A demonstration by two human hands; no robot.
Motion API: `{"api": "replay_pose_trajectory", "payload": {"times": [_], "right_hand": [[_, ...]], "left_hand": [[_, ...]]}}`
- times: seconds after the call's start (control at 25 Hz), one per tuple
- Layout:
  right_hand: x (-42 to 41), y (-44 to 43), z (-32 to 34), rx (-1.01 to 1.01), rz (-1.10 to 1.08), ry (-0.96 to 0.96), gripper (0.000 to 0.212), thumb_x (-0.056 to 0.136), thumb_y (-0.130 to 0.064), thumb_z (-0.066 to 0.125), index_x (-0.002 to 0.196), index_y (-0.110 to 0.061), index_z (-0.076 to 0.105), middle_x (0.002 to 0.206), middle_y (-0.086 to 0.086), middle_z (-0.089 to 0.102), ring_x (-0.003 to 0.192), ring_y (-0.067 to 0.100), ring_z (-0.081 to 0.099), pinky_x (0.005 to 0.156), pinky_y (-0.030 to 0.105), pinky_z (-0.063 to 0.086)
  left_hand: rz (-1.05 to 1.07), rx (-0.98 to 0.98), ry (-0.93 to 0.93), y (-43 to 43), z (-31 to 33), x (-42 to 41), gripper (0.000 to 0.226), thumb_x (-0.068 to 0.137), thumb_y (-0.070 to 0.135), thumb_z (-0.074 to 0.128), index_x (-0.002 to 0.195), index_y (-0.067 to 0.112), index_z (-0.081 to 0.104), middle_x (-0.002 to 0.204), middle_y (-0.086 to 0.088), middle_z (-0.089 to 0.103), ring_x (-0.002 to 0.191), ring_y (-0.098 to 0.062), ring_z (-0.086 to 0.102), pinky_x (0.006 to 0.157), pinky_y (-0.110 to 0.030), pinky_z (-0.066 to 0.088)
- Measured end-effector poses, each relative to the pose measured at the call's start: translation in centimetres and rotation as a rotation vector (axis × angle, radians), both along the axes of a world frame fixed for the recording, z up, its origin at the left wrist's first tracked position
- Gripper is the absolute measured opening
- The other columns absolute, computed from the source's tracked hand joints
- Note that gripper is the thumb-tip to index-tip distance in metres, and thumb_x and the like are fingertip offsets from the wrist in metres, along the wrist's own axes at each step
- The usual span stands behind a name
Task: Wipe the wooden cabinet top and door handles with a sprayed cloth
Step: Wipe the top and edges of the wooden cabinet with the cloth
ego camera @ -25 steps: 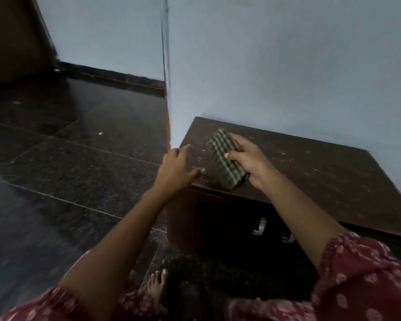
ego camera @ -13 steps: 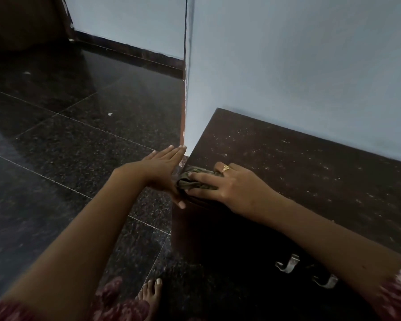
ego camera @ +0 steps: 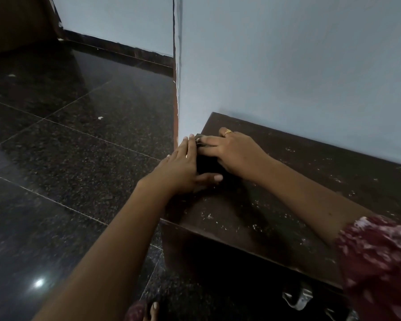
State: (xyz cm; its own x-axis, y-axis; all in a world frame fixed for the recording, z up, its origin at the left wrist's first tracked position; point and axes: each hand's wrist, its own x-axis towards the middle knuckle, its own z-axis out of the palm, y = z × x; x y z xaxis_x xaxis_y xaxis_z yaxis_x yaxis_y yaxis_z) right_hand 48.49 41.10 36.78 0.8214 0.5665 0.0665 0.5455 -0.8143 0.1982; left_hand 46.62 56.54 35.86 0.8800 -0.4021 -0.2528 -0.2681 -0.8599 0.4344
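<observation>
The dark wooden cabinet top [ego camera: 287, 193] is speckled with pale dust. My right hand [ego camera: 232, 151] lies flat on the checked cloth [ego camera: 200, 141] near the top's far left corner and presses it down; only a sliver of cloth shows under the fingers. My left hand [ego camera: 183, 167] rests at the cabinet's left edge, fingers straight against the cloth and the right hand, thumb on the top. A metal door handle [ego camera: 298, 297] shows on the cabinet front, low at the right.
A pale blue wall [ego camera: 287, 66] rises right behind the cabinet, and its corner edge [ego camera: 176, 89] stands just left of the hands. Glossy black granite floor [ego camera: 67, 158] spreads to the left. My bare toes [ego camera: 152, 309] show at the bottom.
Both hands moved the cloth from the front left edge back toward the wall along the left side of the top. The camera came closer and lower.
</observation>
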Motion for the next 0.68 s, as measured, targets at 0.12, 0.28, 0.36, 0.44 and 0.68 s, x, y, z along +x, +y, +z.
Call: {"api": "replay_pose_trajectory", "payload": {"times": [0.12,0.28,0.36,0.44,0.68], "right_hand": [[3.6,-0.8,0.3,0.021,-0.068,0.007,0.052,0.093,-0.009,0.038,0.136,-0.039,0.037,0.149,-0.011,0.038,0.122,0.03,0.04,0.079,0.035,0.041],[7.8,-2.1,0.8,0.082,-0.197,0.04,0.062,0.089,0.002,0.034,0.132,-0.042,0.043,0.147,-0.013,0.041,0.122,0.031,0.04,0.081,0.036,0.039],[9.0,-2.4,0.8,0.092,-0.273,0.057,0.064,0.089,0.004,0.035,0.132,-0.043,0.043,0.146,-0.011,0.043,0.127,0.032,0.038,0.087,0.039,0.041],[9.4,-2.1,0.6,0.1,-0.332,0.053,0.061,0.09,0.001,0.037,0.131,-0.043,0.044,0.141,-0.004,0.048,0.127,0.032,0.038,0.088,0.041,0.042],[4.6,0.0,0.1,0.117,-0.422,-0.008,0.049,0.094,-0.007,0.038,0.134,-0.034,0.043,0.133,0.01,0.053,0.124,0.033,0.042,0.092,0.044,0.043]], "left_hand": [[0.021,0.023,-0.041,-1.0,-0.8,1.1,0.092,0.089,0.06,0.032,0.148,0.009,-0.017,0.16,-0.007,-0.016,0.149,-0.017,-0.007,0.122,-0.039,0.006],[-0.013,0.079,-0.023,-1.3,-1.7,1.6,0.08,0.093,0.057,0.023,0.149,0.012,-0.013,0.16,-0.005,-0.015,0.149,-0.016,-0.005,0.121,-0.036,0.006],[-0.02,0.094,-0.036,-1.2,-1.8,1.7,0.078,0.094,0.056,0.021,0.15,0.014,-0.012,0.16,-0.003,-0.015,0.149,-0.015,-0.003,0.121,-0.035,0.006],[-0.024,0.096,-0.032,-0.8,-1.6,1.7,0.074,0.094,0.055,0.019,0.15,0.017,-0.012,0.16,0.001,-0.014,0.149,-0.015,0.0,0.121,-0.036,0.008],[0.056,-0.098,0.038,0.4,-1.4,1.1,0.063,0.095,0.054,0.011,0.151,0.027,0.002,0.161,0.011,-0.001,0.149,-0.012,0.006,0.122,-0.043,0.009]]}}
